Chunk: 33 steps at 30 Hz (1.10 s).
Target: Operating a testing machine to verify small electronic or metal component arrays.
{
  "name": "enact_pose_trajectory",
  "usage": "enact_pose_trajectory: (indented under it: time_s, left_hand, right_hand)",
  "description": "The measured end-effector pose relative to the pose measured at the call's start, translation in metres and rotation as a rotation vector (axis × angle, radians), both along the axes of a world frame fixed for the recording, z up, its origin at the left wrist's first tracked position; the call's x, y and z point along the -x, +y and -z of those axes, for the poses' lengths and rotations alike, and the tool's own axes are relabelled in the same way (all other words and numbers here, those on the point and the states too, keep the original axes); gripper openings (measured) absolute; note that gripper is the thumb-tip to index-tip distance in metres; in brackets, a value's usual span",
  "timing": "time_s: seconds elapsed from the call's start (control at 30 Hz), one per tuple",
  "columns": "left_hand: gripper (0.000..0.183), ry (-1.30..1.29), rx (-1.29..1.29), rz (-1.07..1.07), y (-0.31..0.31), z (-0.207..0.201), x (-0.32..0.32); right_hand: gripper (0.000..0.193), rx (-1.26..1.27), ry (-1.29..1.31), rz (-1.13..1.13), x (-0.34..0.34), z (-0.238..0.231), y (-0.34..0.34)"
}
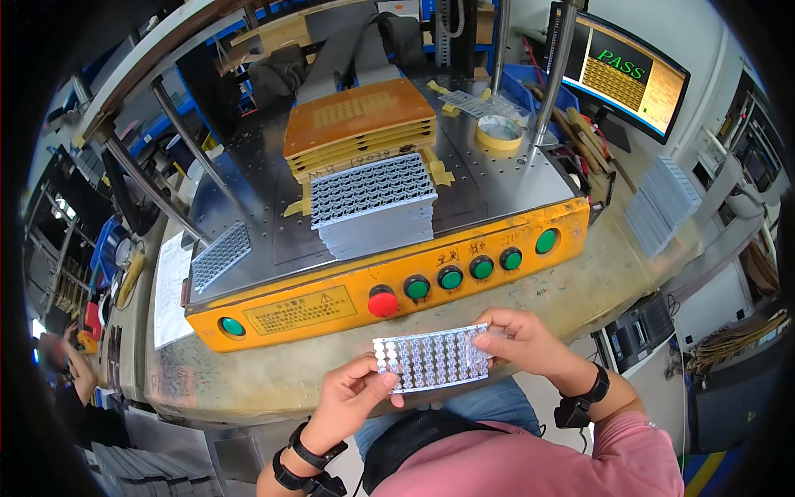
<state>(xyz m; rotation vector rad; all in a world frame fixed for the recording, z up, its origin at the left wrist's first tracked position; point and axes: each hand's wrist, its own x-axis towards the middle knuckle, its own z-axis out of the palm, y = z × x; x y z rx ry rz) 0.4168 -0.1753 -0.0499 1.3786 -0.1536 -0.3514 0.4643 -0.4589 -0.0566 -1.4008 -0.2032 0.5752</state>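
Note:
A thin white circuit board panel [435, 360] with rows of small repeated units is held up in front of my body, slightly tilted. My left hand [356, 389] pinches its left end, thumb on the face. At the upper right corner, my right hand [523, 338] grips it between thumb and fingers. Beyond it, a tall stack of similar panels [377, 219] stands on the machine's metal bed [489, 207]. One more panel [220, 258] lies at the bed's left edge.
A yellow machine front [348, 311] carries green buttons [450, 277] and a red button [383, 301]. Behind the stack sits an orange-brown layered fixture [360, 116]. A tape roll [498, 132], metal posts, a monitor [625, 74] and another panel stack [662, 205] stand right. Someone's arm [80, 373] shows far left.

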Motion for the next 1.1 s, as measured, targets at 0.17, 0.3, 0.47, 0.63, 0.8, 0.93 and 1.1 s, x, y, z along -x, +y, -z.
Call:
enact_pose_trajectory:
  time_s: [0.17,0.3,0.47,0.63,0.8,0.93,1.1]
  left_hand:
    - [0.016,0.057,-0.006,-0.064,0.0,0.003,-0.001]
    - [0.015,0.076,0.007,-0.084,0.001,0.004,0.0]
    - [0.014,0.097,0.038,-0.099,0.002,0.006,0.002]
    - [0.014,0.07,0.037,-0.092,0.003,0.004,0.006]
    - [0.014,0.066,0.027,-0.093,0.005,0.004,0.009]
    - [0.014,0.069,0.05,-0.091,0.006,0.004,0.01]
    - [0.015,0.067,0.044,-0.087,0.007,0.004,0.011]
  right_hand:
    - [0.022,-0.094,0.068,-0.012,-0.002,-0.01,0.002]
    - [0.021,-0.095,0.05,-0.021,-0.003,-0.01,0.003]
    - [0.022,-0.114,0.033,-0.026,-0.003,-0.011,0.005]
    - [0.022,-0.114,0.039,-0.019,-0.002,-0.011,0.006]
    - [0.022,-0.11,0.032,-0.029,-0.002,-0.011,0.008]
    - [0.022,-0.127,0.024,-0.038,0.0,-0.011,0.009]
    - [0.022,-0.118,0.021,-0.041,-0.001,-0.009,0.01]
